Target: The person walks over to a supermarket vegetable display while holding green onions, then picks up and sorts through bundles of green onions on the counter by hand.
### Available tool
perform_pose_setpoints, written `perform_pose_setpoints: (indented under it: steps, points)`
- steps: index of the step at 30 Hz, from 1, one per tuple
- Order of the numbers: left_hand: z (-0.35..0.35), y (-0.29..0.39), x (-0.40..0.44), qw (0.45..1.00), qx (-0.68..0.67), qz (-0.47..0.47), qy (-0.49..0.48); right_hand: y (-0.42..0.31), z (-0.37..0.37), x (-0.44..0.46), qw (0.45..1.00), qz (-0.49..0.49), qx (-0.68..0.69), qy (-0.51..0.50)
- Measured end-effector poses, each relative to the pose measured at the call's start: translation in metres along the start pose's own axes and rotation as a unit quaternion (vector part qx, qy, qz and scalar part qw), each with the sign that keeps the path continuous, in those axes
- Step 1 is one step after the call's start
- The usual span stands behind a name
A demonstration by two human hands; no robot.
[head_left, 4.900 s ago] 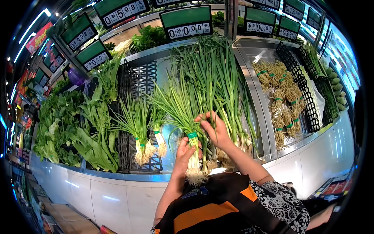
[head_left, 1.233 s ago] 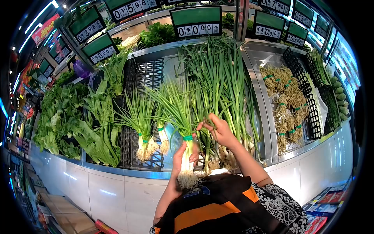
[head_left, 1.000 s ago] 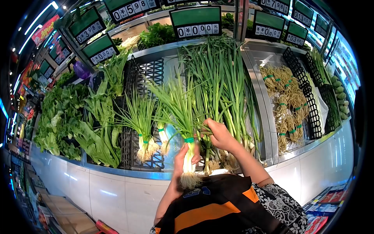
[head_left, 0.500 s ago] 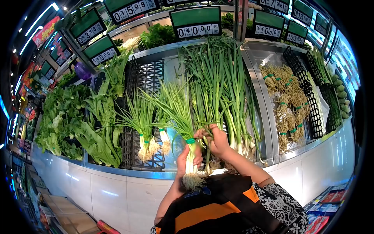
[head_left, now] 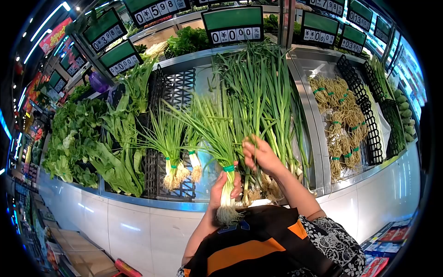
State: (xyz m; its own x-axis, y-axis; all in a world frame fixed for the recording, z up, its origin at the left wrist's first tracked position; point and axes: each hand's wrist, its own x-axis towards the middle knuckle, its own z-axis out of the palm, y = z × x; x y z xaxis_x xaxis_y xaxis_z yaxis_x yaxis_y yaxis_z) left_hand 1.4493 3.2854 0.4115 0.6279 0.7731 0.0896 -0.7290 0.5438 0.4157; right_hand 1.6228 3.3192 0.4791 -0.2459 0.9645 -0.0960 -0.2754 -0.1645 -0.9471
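A bunch of spring onions [head_left: 223,154] stands tilted in front of me, bound with green tape, white roots down and green leaves up and to the left. My left hand [head_left: 217,191] is wrapped round its white stalks below the tape. To the right of the bunch, apart from it, my right hand [head_left: 263,156] is raised with curled fingers pressed together; whether a thin leaf is in them I cannot make out. Behind it lie long loose green onions [head_left: 258,92] with white ends. Smaller taped spring onion bunches [head_left: 170,159] rest to the left.
Leafy lettuce [head_left: 76,138] fills the left of the display, beside a black plastic crate [head_left: 173,94]. A metal divider [head_left: 308,111] separates the taped root bundles [head_left: 339,120] on the right. The counter's metal front edge [head_left: 152,204] runs before me. Price signs [head_left: 233,25] hang above.
My right hand has moved away from the taped bunch, to the right and slightly up. My left hand keeps its hold, and the bunch has shifted only slightly.
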Motion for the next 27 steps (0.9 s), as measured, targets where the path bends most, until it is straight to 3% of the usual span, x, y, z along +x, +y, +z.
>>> perform_pose_setpoints:
  steps: [3, 8, 11, 13, 14, 16, 17, 19, 22, 24, 26, 27]
  points:
    - [0.001, 0.003, -0.001, 1.000, 0.004, -0.006, -0.008, -0.001, -0.006, 0.009, 0.983, -0.005, 0.172, 0.069]
    - [0.003, 0.005, 0.000, 0.999, 0.033, -0.005, -0.005, 0.007, 0.008, 0.014, 0.981, -0.059, 0.185, 0.001]
    - [0.008, 0.005, 0.000, 0.995, 0.093, 0.002, 0.034, 0.018, 0.011, 0.018, 0.989, -0.062, 0.128, 0.025]
    - [0.009, 0.005, -0.001, 0.993, 0.105, 0.003, 0.060, 0.019, 0.012, 0.018, 0.956, -0.198, -0.189, 0.108]
    - [0.007, 0.005, -0.002, 0.993, 0.105, 0.004, 0.060, 0.022, 0.013, 0.020, 0.956, -0.198, -0.189, 0.107]
    - [0.004, 0.006, -0.003, 0.995, 0.079, 0.003, 0.055, 0.026, 0.015, 0.023, 0.900, -0.322, -0.241, 0.168]
    - [0.003, 0.005, -0.003, 0.995, 0.078, 0.003, 0.055, 0.024, 0.015, 0.021, 0.900, -0.321, -0.242, 0.168]
    - [0.003, 0.004, -0.003, 0.996, 0.079, 0.004, 0.048, 0.014, 0.016, 0.011, 0.946, -0.185, -0.198, 0.176]
    - [0.004, 0.003, -0.002, 0.994, 0.099, -0.001, 0.045, 0.008, 0.018, 0.009, 0.956, -0.215, -0.100, 0.172]
    - [0.005, 0.003, -0.002, 0.994, 0.103, -0.001, 0.047, 0.006, 0.016, 0.010, 0.952, -0.207, -0.153, 0.165]
    - [0.005, 0.003, -0.002, 0.993, 0.107, -0.001, 0.049, 0.009, 0.017, 0.015, 0.863, -0.362, -0.314, 0.160]
    - [0.006, 0.004, -0.002, 0.993, 0.105, -0.002, 0.050, 0.008, 0.017, 0.011, 0.867, -0.327, -0.337, 0.165]
